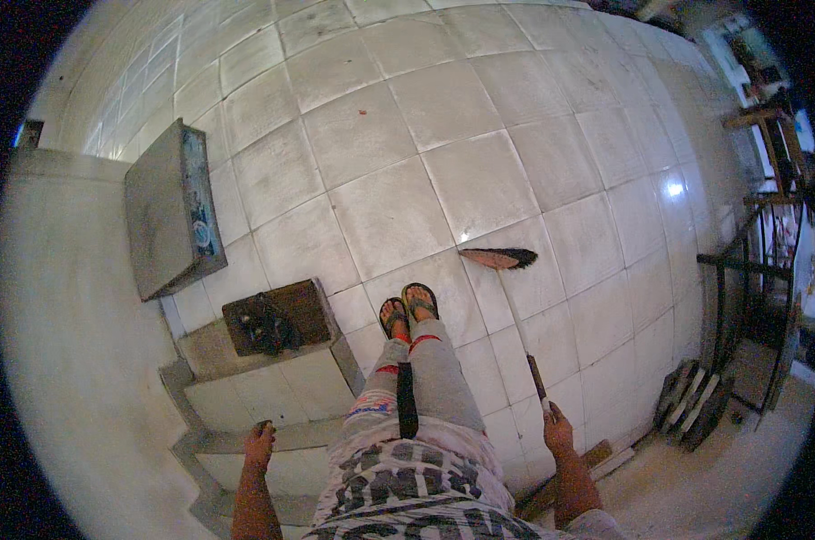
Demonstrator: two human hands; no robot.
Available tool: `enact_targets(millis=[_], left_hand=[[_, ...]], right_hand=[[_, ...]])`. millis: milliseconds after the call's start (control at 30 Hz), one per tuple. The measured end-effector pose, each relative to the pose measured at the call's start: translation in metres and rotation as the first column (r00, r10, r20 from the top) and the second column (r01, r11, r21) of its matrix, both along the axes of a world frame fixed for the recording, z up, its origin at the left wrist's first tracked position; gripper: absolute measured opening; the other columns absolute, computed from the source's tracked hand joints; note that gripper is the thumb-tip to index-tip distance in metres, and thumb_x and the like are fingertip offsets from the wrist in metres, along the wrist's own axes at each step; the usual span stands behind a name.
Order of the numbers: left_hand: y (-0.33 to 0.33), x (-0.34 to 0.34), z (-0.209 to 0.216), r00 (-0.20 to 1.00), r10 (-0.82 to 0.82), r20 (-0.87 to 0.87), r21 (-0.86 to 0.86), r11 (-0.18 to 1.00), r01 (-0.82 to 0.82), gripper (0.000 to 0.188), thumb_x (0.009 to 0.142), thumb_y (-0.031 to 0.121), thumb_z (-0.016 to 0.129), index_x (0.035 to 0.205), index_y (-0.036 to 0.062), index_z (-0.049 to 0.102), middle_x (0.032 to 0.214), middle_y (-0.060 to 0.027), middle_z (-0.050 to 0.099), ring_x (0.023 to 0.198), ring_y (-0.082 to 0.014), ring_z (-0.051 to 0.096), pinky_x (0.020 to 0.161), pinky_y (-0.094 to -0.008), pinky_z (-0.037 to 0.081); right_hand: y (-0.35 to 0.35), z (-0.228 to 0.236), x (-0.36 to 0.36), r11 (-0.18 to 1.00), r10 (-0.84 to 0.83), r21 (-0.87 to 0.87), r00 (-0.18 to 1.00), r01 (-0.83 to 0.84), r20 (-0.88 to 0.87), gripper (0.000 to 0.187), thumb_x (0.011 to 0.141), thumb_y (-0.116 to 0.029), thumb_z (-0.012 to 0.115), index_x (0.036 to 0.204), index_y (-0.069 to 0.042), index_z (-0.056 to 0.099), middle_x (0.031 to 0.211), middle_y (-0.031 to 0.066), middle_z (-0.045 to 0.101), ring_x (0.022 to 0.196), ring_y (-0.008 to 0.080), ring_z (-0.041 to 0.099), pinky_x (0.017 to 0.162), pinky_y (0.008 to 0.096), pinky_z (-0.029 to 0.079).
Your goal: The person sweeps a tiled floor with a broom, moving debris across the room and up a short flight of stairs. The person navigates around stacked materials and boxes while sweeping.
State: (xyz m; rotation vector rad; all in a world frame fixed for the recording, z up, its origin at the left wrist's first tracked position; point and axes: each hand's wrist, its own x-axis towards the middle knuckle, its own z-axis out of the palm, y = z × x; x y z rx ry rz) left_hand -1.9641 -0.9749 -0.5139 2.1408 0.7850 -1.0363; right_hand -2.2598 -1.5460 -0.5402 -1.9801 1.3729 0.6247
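My right hand (557, 428) is closed around the end of a long-handled broom. The broom (495, 257) has a pale shaft with a dark upper section, and its pinkish head with black bristles rests on the tiled floor ahead and to the right of my feet. My left hand (260, 443) hangs beside the tiled steps (268, 393) with its fingers curled. Whether anything small is inside that hand is hidden. My feet in flip-flops (407, 309) stand on the floor tiles, left of the broom head.
A brown board or box (316, 310) with a black bundle (272, 326) on it sits at the top of the steps. Beyond it stands a grey block-shaped object (160, 216) against the left wall. Dark metal framing (736, 264) and a dark-and-white striped stack (693, 403) are at the right.
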Motion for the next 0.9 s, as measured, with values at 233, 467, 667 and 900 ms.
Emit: enact_targets(millis=[233, 467, 667, 900], left_hand=[[-0.028, -0.072, 0.019, 0.969, 0.194, -0.155, 0.001, 0.981, -0.196, 0.04, 0.085, 0.033, 0.052, 0.111, 0.0024, 0.051, 0.098, -0.0083, 0.058, 0.08, -0.016, 0.054, 0.069, -0.0303, 0.043], [-0.011, -0.099, 0.021, 0.958, 0.243, -0.15, -0.011, 0.969, -0.248, 0.043, 0.085, 0.037, 0.051, 0.112, 0.0043, 0.049, 0.093, -0.0073, 0.058, 0.081, -0.0176, 0.054, 0.068, -0.0315, 0.042], [0.041, -0.089, 0.0, 0.968, 0.197, -0.154, -0.09, 0.973, -0.212, 0.042, 0.085, 0.036, 0.051, 0.113, 0.0046, 0.049, 0.098, -0.0102, 0.058, 0.081, -0.0194, 0.055, 0.071, -0.0333, 0.043], [0.136, -0.045, -0.044, 0.989, 0.053, -0.139, -0.01, 0.998, -0.055, 0.042, 0.084, 0.033, 0.052, 0.112, 0.0013, 0.049, 0.094, -0.0089, 0.059, 0.079, -0.0182, 0.056, 0.067, -0.0298, 0.044]], right_hand=[[-0.022, -0.011, 0.008, 0.99, -0.09, 0.096, 0.985, 0.104, -0.145, 0.042, 0.087, -0.028, 0.045, 0.12, -0.003, 0.045, 0.107, 0.0217, 0.055, 0.098, 0.0348, 0.054, 0.082, 0.0389, 0.044], [-0.022, 0.018, 0.043, 0.974, -0.139, 0.142, 0.964, 0.174, -0.227, 0.046, 0.085, -0.033, 0.049, 0.117, -0.001, 0.047, 0.078, 0.0154, 0.06, 0.054, 0.0234, 0.057, 0.052, 0.0335, 0.048], [0.024, -0.01, 0.014, 0.989, -0.131, 0.048, 0.985, 0.137, -0.109, 0.045, 0.084, -0.034, 0.05, 0.111, 0.002, 0.049, 0.067, 0.0149, 0.057, 0.047, 0.021, 0.053, 0.045, 0.0327, 0.045], [0.141, 0.023, -0.061, 0.886, -0.446, 0.11, 0.893, 0.45, -0.059, 0.043, 0.081, -0.036, 0.055, 0.112, -0.005, 0.051, 0.086, 0.018, 0.062, 0.077, 0.0355, 0.059, 0.067, 0.0425, 0.048]])
